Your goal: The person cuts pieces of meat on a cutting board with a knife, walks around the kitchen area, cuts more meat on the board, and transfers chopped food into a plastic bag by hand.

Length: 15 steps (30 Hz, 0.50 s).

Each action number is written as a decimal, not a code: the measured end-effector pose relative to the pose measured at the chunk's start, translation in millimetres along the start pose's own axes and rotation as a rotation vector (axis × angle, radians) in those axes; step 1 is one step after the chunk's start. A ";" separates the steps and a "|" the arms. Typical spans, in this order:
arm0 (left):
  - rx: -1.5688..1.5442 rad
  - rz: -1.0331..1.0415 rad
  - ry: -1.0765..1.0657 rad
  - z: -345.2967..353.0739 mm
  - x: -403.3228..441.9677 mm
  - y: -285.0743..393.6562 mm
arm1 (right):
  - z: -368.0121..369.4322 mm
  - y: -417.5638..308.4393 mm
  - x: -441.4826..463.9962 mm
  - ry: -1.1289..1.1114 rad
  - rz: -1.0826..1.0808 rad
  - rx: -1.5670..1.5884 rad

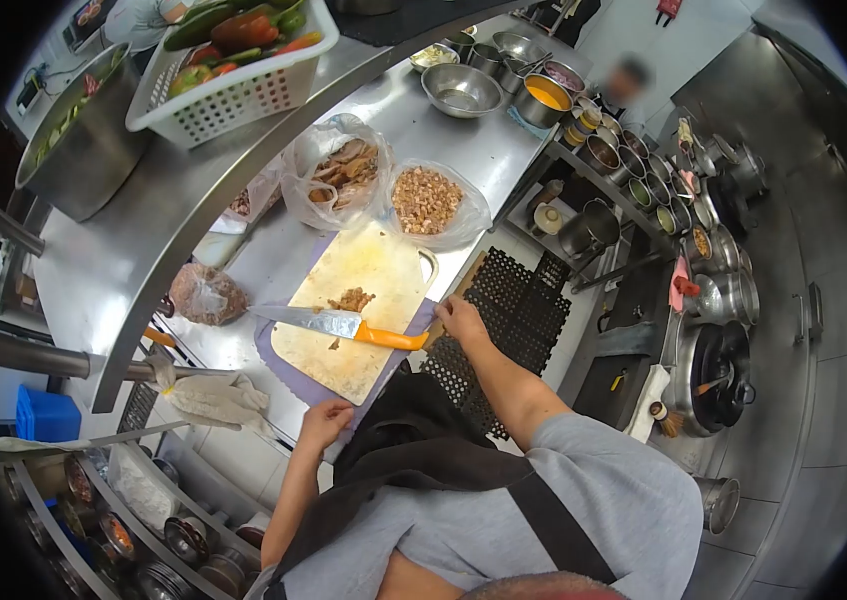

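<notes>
A worn cutting board (343,275) lies on a purple cloth (275,352) at the counter's near edge. Across it rests a knife (338,323) with an orange handle, and a small heap of chopped brown food (351,299) sits just beyond the blade. My left hand (324,424) is closed at the cloth's near corner, fingers bent against the edge. To the right of the knife handle, my right hand (460,318) pinches the cloth's right edge. Neither hand touches the knife.
Behind the board stand a bag of diced food (428,198) and a bag of brown pieces (343,175). A tied bag of minced food (207,294) lies left. A steel shelf (205,205) overhangs, bearing a basket of peppers (233,90). Pots (713,340) line the right; a person (625,85) stands beyond.
</notes>
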<state>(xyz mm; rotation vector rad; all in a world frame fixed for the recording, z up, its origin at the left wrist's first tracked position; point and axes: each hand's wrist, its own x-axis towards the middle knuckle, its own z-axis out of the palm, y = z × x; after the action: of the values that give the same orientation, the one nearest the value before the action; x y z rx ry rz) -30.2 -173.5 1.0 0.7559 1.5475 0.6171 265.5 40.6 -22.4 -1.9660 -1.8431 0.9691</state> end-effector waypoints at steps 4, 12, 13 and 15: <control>-0.305 -0.158 -0.121 27.6 -6.0 -4.3 | 4.6 5.3 -2.6 -0.066 -0.059 -0.076; -0.713 -0.176 -0.071 59.4 -7.1 -7.1 | -0.4 4.3 9.9 -0.172 -0.161 -0.137; -0.710 -0.182 -0.055 65.4 -10.9 -6.5 | -0.7 7.0 12.6 -0.167 -0.242 -0.174; -0.972 -0.232 0.120 80.7 -10.7 -0.5 | -6.9 8.1 19.6 -0.188 -0.294 -0.191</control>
<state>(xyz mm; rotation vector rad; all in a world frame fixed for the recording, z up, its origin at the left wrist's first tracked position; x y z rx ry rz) 50.3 -185.4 -1.6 -0.1961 1.2003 1.1169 275.4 59.8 -27.8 -1.6800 -2.3260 0.9427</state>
